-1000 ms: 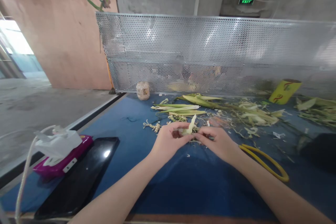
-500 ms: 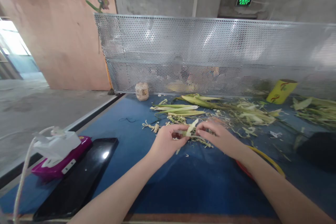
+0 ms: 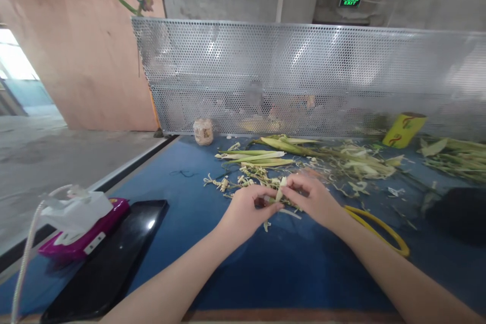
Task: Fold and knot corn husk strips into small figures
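Note:
Between my two hands is a pale green strip of plant leaf [image 3: 280, 190], folded or bent upright. My left hand [image 3: 252, 207] pinches its lower part between thumb and fingers. From the other side, my right hand [image 3: 309, 195] grips its upper part with thumb and forefinger. A thin whitish end sticks out below the right fingers. Just behind my hands lie braided or knotted pieces of pale leaf [image 3: 256, 172] on the blue tabletop [image 3: 243, 273]. Farther back, long green and white leaf strips [image 3: 254, 157] rest in a small pile.
At left are a black phone [image 3: 110, 258] and a purple power strip [image 3: 78, 245] with a white plug. Yellow rings [image 3: 383, 230] lie by my right forearm. A yellow can [image 3: 403, 130], a small jar [image 3: 203, 132] and leaf heaps [image 3: 360, 159] stand before a perforated metal screen [image 3: 243, 71].
The leaf strip has moved slightly right and now stands more upright between my fingers. My right hand has closed in on it. The view has shifted a little.

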The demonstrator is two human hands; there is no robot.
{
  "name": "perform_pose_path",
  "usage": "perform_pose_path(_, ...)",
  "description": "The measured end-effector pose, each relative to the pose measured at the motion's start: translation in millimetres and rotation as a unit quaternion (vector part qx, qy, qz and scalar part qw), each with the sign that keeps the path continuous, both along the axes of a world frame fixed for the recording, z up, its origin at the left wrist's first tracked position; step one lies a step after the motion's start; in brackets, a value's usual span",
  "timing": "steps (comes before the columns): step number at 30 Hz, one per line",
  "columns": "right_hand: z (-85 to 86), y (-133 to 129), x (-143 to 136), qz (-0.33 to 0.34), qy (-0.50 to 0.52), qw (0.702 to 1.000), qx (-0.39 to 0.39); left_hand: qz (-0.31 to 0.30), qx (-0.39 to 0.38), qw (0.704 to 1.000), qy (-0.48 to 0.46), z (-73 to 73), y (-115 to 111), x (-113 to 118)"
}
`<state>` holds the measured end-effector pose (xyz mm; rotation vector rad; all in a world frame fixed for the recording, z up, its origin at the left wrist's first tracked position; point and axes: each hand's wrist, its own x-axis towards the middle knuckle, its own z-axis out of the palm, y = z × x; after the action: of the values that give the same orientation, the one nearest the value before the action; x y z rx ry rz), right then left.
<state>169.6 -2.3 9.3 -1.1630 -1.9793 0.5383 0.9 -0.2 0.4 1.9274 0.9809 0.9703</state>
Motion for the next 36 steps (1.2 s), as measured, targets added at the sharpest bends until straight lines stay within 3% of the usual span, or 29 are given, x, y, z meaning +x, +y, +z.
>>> perform_pose_path(8, -4.6, 1, 0, -0.035, 0.102, 0.993, 0.058, -0.013, -0.063, 0.997, -0.046, 3.3, -1, -1)
perform_pose_path(13, -10.1, 2, -4, 0.063, 0.111, 0.987, -0.098, 0.015, -0.095, 0.991, -0.091, 3.1, 1, -1)
perform_pose_path(16, -11.5, -1, -8, 0.089, 0.094, 0.982, -0.140, 0.037, -0.113, 0.988, -0.101, 6.6, -1, 0)
perform_pose_path(24, -6.0, -1, -4, 0.031, 0.018, 0.998, -0.053, 0.007, -0.180, 0.974, -0.137, 8.2, -1, 2)
perform_pose_path(30, -9.4, 1, 0, 0.006, -0.058, 0.997, 0.050, 0.039, -0.153, 0.976, -0.150, 3.8, 0, -2)
perform_pose_path(36, -9.3, -1, -4, 0.013, -0.018, 0.999, 0.034, 0.045, -0.133, 0.978, -0.152, 7.6, -3, -4)
